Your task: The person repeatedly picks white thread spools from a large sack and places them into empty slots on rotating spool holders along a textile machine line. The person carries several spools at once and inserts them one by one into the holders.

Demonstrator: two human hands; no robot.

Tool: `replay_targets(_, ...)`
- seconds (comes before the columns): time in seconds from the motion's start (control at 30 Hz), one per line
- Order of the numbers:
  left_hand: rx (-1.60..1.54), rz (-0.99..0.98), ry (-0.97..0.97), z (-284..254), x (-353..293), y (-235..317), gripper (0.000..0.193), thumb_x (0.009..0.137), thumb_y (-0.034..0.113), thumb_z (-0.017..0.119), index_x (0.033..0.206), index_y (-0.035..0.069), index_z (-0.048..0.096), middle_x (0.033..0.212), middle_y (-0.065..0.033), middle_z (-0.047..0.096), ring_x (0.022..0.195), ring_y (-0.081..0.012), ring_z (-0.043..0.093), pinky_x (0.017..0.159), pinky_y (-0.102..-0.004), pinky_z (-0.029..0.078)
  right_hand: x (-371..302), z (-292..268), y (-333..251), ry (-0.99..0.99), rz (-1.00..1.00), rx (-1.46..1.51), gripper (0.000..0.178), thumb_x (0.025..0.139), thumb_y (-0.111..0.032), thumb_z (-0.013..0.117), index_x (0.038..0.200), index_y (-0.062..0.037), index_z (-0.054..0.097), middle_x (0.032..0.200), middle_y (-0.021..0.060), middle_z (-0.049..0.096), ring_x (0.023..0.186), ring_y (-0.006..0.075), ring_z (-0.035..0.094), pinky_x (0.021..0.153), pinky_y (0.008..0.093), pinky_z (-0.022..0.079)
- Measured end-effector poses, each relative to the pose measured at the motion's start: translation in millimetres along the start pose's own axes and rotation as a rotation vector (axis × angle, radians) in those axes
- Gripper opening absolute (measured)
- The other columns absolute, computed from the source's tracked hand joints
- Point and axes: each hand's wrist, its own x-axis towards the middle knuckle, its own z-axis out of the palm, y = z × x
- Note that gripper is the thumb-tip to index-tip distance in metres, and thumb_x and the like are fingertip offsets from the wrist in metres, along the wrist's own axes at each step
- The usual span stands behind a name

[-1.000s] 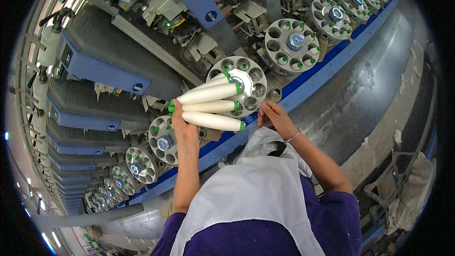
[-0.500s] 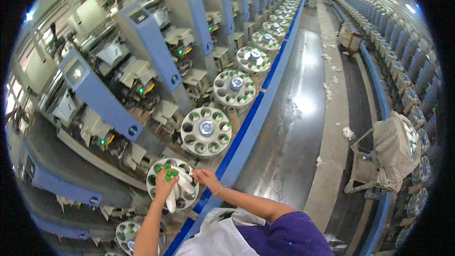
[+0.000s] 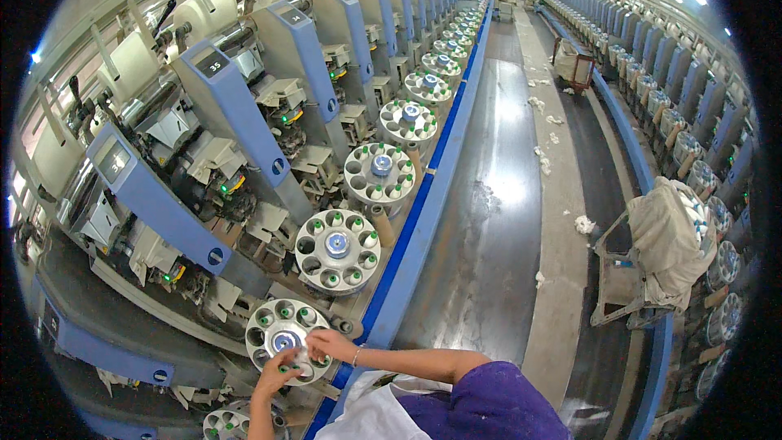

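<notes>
Both my hands are over the near edge of a round white magazine (image 3: 254, 334) with a blue-and-silver hub and round pockets. Several of the pockets hold white yarn bobbins (image 3: 305, 315) with green tube tips. My left hand (image 3: 273, 376) is at the magazine's near left rim, fingers curved and apart beside a green tip. Close to its right, my right hand (image 3: 332, 345) is closed, fingertips pinched together over the pockets near the hub. Whatever lies between those fingertips is too small to make out. My hands cover part of the magazine's near side.
A second magazine (image 3: 337, 264) and more beyond it line the winding machine (image 3: 244, 114) on my left. A blue rail (image 3: 423, 220) runs between them and the aisle. On the right stands a cloth-covered cart (image 3: 664, 236). Lint (image 3: 584, 225) lies on the floor; people stand far off.
The bunch of green-tipped bobbins that my left hand held is no longer in it. Both hands have moved lower over the magazine, and my right hand has come closer to the left.
</notes>
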Motion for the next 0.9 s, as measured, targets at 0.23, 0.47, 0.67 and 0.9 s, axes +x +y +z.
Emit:
replay_targets(0.23,-0.934,-0.143,0.349,17,-3,-3,0.032,0.087,0.03,0.062,0.108,0.008,0.053,0.105,-0.0021,0.054,0.09,-0.0145,0.052,0.078,-0.0289,0.041,43,61,-77,-0.276,-0.341,-0.429,0.031,0.096,-0.029,0.046,0.081,-0.003,0.055,0.063,0.0071,0.056,0.056,0.016,0.059,0.052,0.0318,0.046)
replay_targets(0.47,-0.88,0.435,0.327,-18,-41,48,0.033,0.09,0.031,0.059,0.093,0.0,0.053,0.087,-0.0107,0.059,0.09,-0.027,0.058,0.093,-0.0454,0.041,78,44,-79,-0.161,-0.24,-0.25,0.031,0.096,-0.027,0.045,0.078,-0.0023,0.05,0.062,0.0088,0.056,0.054,0.0171,0.058,0.051,0.0309,0.045)
replay_targets(0.67,0.111,0.06,0.662,-24,-39,48,0.03,0.087,0.02,0.059,0.111,0.003,0.052,0.101,-0.0076,0.059,0.092,-0.0201,0.056,0.089,-0.0338,0.043,96,34,10,-0.24,-0.033,-1.103,0.026,0.088,-0.012,0.049,0.111,-0.0009,0.047,0.089,0.0235,0.063,0.081,0.0397,0.062,0.068,0.0488,0.047)
replay_targets(0.9,-0.117,-0.051,0.875,33,-94,-17,0.03,0.084,0.015,0.062,0.111,0.005,0.056,0.102,-0.0083,0.06,0.096,-0.0187,0.056,0.087,-0.0314,0.043,110,16,57,-0.373,-0.292,-1.066,0.026,0.085,-0.011,0.052,0.109,-0.0016,0.051,0.105,0.0178,0.061,0.088,0.0311,0.063,0.077,0.0387,0.051)
